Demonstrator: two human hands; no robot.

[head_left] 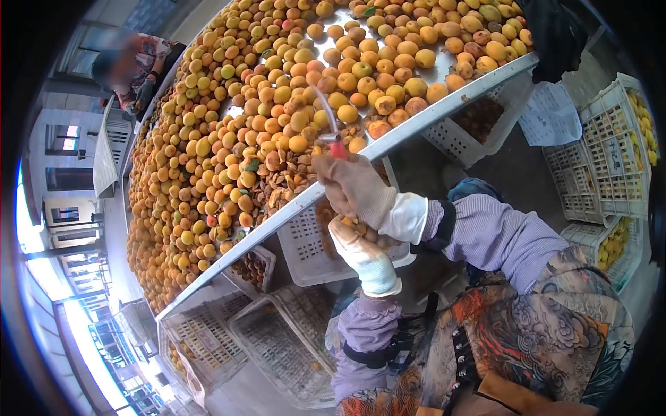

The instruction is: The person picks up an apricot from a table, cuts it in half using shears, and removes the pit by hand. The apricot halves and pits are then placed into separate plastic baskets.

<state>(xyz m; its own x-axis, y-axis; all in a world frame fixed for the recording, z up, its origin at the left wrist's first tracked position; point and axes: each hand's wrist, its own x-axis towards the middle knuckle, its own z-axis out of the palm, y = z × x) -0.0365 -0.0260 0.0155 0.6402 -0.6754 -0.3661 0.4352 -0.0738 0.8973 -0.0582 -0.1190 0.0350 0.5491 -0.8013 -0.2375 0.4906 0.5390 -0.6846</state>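
Observation:
My right hand point(354, 191), in a stained pale glove, is closed around the red handle of a tool with a thin, curved, pale blade point(325, 107). The blade reaches over the table's raised metal edge point(416, 119), above the apricots. Just below it, my left hand point(364, 256), gloved too, is curled with its fingertips near the right hand. Small orange-brown pieces show between the hands, but what the left fingers hold is hidden. A heap of apricots point(208, 132) covers the sloping table, and torn apricot pieces point(281, 182) lie by the edge near my hands.
Under the edge stands a white perforated crate point(302, 249) with brown pieces inside. Other crates point(277, 340) sit at lower left; a crate point(590, 170) of yellow fruit stands at right. Dark cloth point(555, 35) hangs at the table's corner. Another person point(142, 69) stands across the table.

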